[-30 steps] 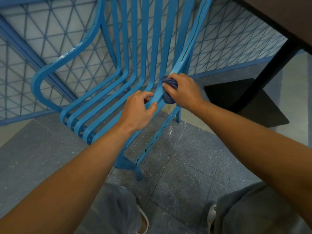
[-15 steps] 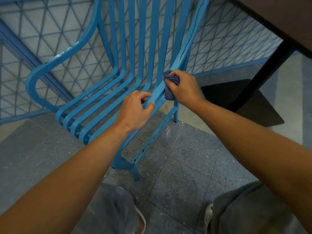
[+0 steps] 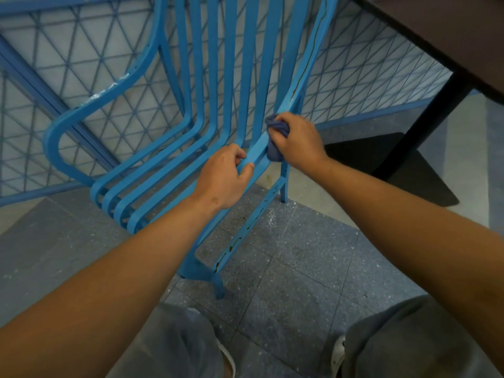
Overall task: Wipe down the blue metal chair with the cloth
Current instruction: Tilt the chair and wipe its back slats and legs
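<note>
The blue metal chair [image 3: 152,170] stands in front of me, with long slats running from the back down into the seat. My left hand [image 3: 222,177] grips the rightmost seat slat where it bends, thumb over the top. My right hand [image 3: 296,141] holds a bunched dark blue cloth [image 3: 274,148] and presses it against the outer side of that same slat, at the foot of the backrest. Most of the cloth is hidden under my fingers.
A blue wire-mesh fence [image 3: 368,66] runs behind the chair. A dark table top [image 3: 450,31] with a black leg [image 3: 425,115] and flat base [image 3: 414,170] stands at the right. My knees and shoes are at the bottom, on grey speckled floor tiles [image 3: 300,263].
My right hand with the cloth has slid a little up the slat toward the backrest. My left hand keeps its hold on the slat.
</note>
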A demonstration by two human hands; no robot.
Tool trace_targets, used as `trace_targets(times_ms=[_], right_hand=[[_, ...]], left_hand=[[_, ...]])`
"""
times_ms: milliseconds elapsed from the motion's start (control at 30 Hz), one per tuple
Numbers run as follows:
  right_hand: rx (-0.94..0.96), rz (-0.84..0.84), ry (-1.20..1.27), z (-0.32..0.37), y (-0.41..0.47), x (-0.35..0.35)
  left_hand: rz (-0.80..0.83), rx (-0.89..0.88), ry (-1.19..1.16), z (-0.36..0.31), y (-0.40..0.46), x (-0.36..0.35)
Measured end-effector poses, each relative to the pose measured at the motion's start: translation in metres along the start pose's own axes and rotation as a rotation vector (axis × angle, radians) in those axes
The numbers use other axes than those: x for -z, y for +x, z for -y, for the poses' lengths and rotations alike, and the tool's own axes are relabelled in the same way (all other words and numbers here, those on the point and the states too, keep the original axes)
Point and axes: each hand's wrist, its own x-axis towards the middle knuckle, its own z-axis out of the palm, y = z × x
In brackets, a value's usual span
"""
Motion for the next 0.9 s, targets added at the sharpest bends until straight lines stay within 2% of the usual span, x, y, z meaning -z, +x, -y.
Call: trace_targets(times_ms=[200,400,500,733,900], right_hand=[[0.091,0.041,-0.067,-0.011,0.008,0.004],[0.009,-0.043,-0.087,-0.022,0.052,0.03],[-0.02,-0.087,-0.004,-0.018,0.047,0.023],[0.053,0.033,0.044,-0.019,0.018,0.012],[-0.1,-0.094,0.04,-0.023,0.058,0.032]], left_hand=[[-0.002,0.003,0.012,-0.015,0.034,-0.016],[-0.006,-0.045,0.016,-0.016,0.047,-0.022],[-0.015,-0.056,0.01,-0.014,0.049,-0.023],[-0.025,-0.06,-0.013,-0.012,0.049,-0.024],[-0.039,-0.059,-0.027,-0.013,0.048,-0.022]])
